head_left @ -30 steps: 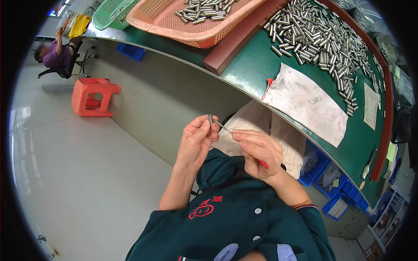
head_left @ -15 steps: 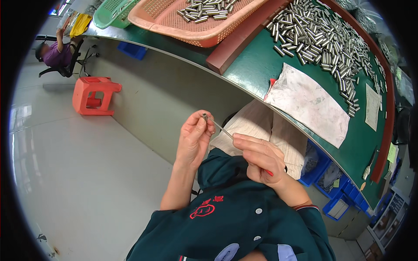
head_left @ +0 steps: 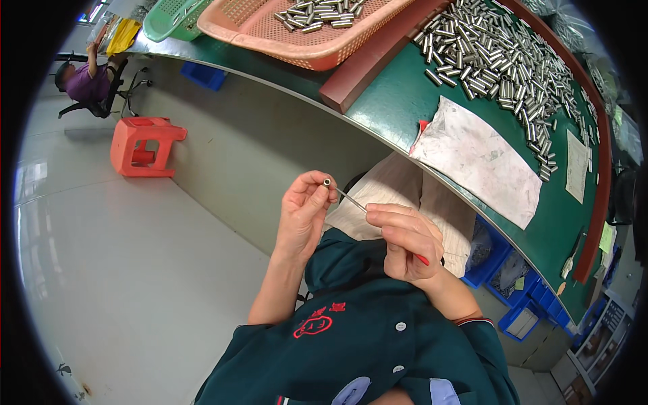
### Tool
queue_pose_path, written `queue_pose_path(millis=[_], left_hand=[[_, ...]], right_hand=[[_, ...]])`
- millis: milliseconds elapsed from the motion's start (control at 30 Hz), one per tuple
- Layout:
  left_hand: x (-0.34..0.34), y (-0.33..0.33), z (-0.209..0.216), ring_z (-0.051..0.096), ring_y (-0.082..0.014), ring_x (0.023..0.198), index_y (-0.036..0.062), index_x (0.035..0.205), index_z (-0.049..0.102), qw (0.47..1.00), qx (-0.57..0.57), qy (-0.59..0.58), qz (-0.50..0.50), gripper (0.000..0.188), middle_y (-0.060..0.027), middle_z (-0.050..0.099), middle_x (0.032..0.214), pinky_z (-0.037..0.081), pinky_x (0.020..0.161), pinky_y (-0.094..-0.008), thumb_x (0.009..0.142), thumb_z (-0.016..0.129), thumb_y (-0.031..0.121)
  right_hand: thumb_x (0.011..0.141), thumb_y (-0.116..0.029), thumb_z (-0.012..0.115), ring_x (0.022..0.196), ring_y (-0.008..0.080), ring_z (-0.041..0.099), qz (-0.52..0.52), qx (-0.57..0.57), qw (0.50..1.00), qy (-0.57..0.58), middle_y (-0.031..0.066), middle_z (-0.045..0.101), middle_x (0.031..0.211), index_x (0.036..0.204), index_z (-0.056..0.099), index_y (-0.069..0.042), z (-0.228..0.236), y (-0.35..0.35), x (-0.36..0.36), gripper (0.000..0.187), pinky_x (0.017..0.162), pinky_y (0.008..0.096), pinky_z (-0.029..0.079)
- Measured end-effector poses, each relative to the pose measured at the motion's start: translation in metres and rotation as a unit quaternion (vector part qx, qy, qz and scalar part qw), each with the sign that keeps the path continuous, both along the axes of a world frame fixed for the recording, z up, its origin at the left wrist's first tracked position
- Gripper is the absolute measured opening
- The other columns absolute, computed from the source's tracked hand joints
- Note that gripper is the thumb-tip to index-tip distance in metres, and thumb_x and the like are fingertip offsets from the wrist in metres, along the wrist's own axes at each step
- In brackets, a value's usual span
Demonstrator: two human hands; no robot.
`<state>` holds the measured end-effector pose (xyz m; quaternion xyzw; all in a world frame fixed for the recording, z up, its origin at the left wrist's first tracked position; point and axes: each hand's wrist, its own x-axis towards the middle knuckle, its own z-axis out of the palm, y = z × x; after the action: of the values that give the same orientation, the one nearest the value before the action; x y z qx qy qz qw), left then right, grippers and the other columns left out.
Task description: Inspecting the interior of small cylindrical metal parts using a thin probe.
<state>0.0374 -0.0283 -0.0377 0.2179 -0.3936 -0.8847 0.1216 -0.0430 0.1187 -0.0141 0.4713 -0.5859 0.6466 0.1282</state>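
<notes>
I hold the small metal tube [head_left: 327, 182] in my left hand [head_left: 302, 214], fingers curled closed around it, its open end up. My right hand [head_left: 403, 239] pinches a thin rod [head_left: 351, 200] with a red handle, fingers closed, the tip at the tube's mouth. To do this well, I keep rod and bore in line and both hands steady above my lap. Beyond, the green table [head_left: 398, 108] carries a heap of tubes [head_left: 499, 61], a grey cloth [head_left: 479, 158] and a pink basket [head_left: 297, 27].
</notes>
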Motion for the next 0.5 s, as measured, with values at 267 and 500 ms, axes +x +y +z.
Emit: queue_pose_path(millis=[267,500], left_hand=[[0.0018,0.0024,-0.0003,0.049,-0.0106,0.076,0.005,0.094,0.053,1.0,-0.005,-0.013,0.003,0.011,-0.0054,0.052,0.088,0.04,0.073,-0.0228,0.083,0.054,0.004],[0.003,0.0025,-0.0028,0.052,-0.0119,0.075,0.0037,0.091,0.054,1.0,-0.011,-0.018,0.014,0.011,-0.0063,0.055,0.088,0.042,0.072,-0.0236,0.08,0.056,0.002]], right_hand=[[0.071,0.008,0.058,0.073,0.0306,0.063,-0.011,-0.003,1.0,-0.007,0.0184,0.061,0.082,0.089,0.049,0.003,-0.0022,-0.0005,0.0017,0.021,0.061,0.0338,0.053],[0.07,0.008,0.059,0.073,0.0295,0.063,-0.021,-0.005,1.0,0.005,0.0176,0.061,0.081,0.089,0.05,0.003,-0.0021,-0.0038,-0.0001,0.021,0.061,0.0328,0.053]])
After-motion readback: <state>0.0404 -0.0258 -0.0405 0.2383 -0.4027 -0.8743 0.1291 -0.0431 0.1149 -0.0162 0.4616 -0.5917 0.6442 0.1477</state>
